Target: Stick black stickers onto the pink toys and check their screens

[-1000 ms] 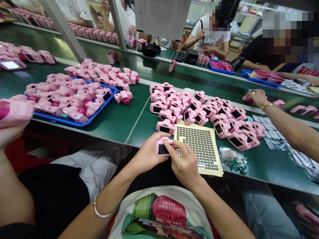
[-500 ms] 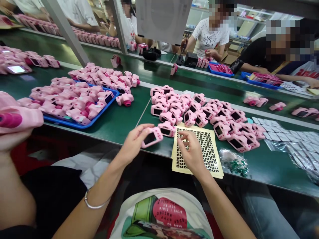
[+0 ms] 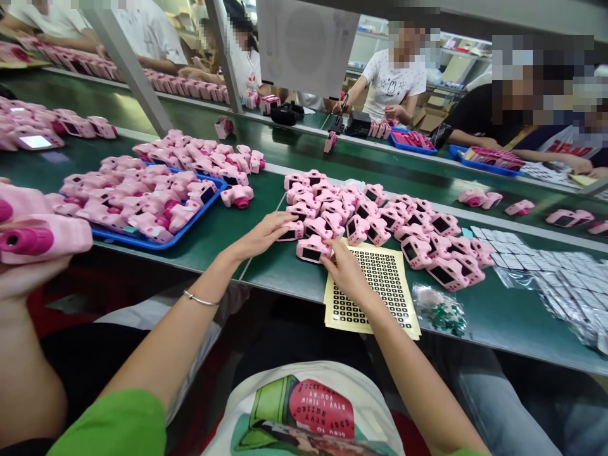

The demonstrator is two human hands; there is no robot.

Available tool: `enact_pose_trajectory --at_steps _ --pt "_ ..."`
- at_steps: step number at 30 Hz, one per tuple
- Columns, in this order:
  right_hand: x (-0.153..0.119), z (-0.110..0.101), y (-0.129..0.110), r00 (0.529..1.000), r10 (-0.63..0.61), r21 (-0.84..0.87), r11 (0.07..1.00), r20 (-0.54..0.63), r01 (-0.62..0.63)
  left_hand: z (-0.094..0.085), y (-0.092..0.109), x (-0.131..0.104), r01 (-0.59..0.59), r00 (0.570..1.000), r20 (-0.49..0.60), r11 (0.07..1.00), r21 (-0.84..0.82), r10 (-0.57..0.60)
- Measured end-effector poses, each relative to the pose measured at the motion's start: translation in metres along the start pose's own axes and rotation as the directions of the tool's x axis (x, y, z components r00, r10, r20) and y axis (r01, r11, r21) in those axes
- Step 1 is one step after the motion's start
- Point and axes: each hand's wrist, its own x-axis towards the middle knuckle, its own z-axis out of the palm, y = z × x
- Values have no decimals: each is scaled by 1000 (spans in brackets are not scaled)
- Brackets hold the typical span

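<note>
At the left edge of a pile of pink toy cameras (image 3: 365, 212), my left hand (image 3: 261, 237) has its fingers closed over one pink toy camera (image 3: 291, 232), whose dark screen faces me. My right hand (image 3: 349, 272) pinches the right end of another pink toy camera (image 3: 312, 251) at the pile's front. That camera rests on the green table (image 3: 270, 269) with its screen towards me. Beneath my right hand and wrist lie yellowish sheets of small black square stickers (image 3: 380, 285).
To the left a blue tray (image 3: 175, 239) holds many pink cameras. A bag with small green parts (image 3: 446, 310) and white label strips (image 3: 517, 253) lie to the right. A neighbour's hand (image 3: 33, 275) holds cameras at far left. People work across the line.
My left hand has carried its camera forward to the pile's left edge. My right hand has moved left from over the sticker sheet and taken hold of a camera at the pile's front.
</note>
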Motion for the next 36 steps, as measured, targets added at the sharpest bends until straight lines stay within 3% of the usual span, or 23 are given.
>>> enact_pose_trajectory --at_steps 3,7,8,9,11,12,14,16,19,31,33,36 --pt "-4 -6 1 1000 -28 75 997 -9 29 -3 5 -4 3 1000 -7 1000 24 -2" --pt "-29 -18 -6 998 37 245 968 41 -46 15 37 -34 2 983 -186 999 36 4" --pt "-36 -21 -8 995 51 320 944 89 -77 25 47 -45 -16 986 -166 999 -27 12" --pt "-43 -24 -10 987 54 401 909 153 -112 35 57 -55 -40 997 -75 989 -144 29" --pt "-52 -28 -12 951 27 522 831 307 -192 58 73 -74 30 997 83 966 -257 -8" --pt "-53 -30 -10 933 21 535 815 360 -224 68 78 -81 82 994 94 954 -288 -58" --pt "-47 -33 -3 943 77 419 882 325 -217 83 83 -90 190 982 59 922 -338 -180" --pt "-35 -33 8 977 138 137 977 163 -161 90 82 -92 256 963 21 884 -391 -270" --pt "-19 -29 22 990 129 -164 979 58 -118 89 81 -89 284 952 12 863 -417 -307" --pt "-19 -23 14 979 143 -388 919 149 -75 90 88 -81 324 928 -35 849 -417 -371" --pt "-24 -28 4 987 126 -369 926 101 -81 90 91 -81 332 922 -41 843 -423 -384" --pt "-30 -37 -19 994 5 -220 975 107 19 92 98 -80 327 928 -26 846 -422 -371"
